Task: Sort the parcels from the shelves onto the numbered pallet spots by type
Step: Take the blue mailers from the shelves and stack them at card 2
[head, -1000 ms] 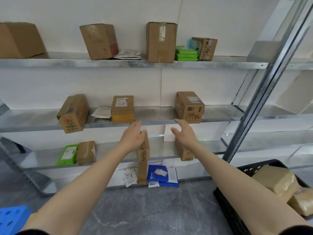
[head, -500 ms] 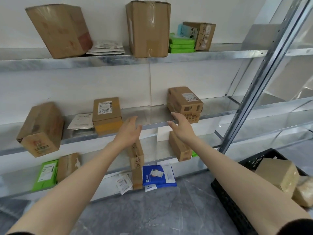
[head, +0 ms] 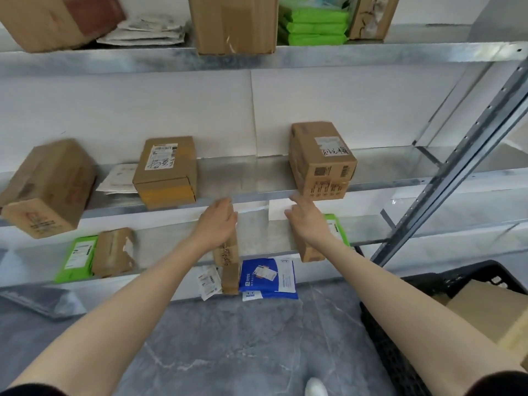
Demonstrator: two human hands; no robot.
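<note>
Bright, even, diffuse light leaves only faint shadows on the middle shelf (head: 243, 172), whose bare metal carries a soft pale sheen. Above it the top carton (head: 234, 24) and at its left end the left carton (head: 48, 190) look smeared and soft. To its right, the steel upright (head: 455, 170) leans with wide-angle distortion.

Three shelves are showing: the top shelf (head: 400, 57), the middle shelf (head: 251, 172) and the lower shelf (head: 265, 238). Three brown boxes are sitting on each: the top boxes (head: 233, 21), the middle boxes (head: 48, 190) and the lower boxes (head: 114, 251). A tenth, the narrow box (head: 230, 278), is standing below, and an eleventh, the crate box (head: 485, 312), is lying in the one black crate (head: 414, 287). Green parcels are lying as one green stack (head: 314, 27) and two singles, the left green mailer (head: 77, 258) and the right green mailer (head: 338, 227). One blue mailer (head: 267, 277) is leaning below. White mailers are lying in three spots: the top pile (head: 143, 30), the middle pile (head: 117, 178) and the small white packet (head: 210, 281).
</note>
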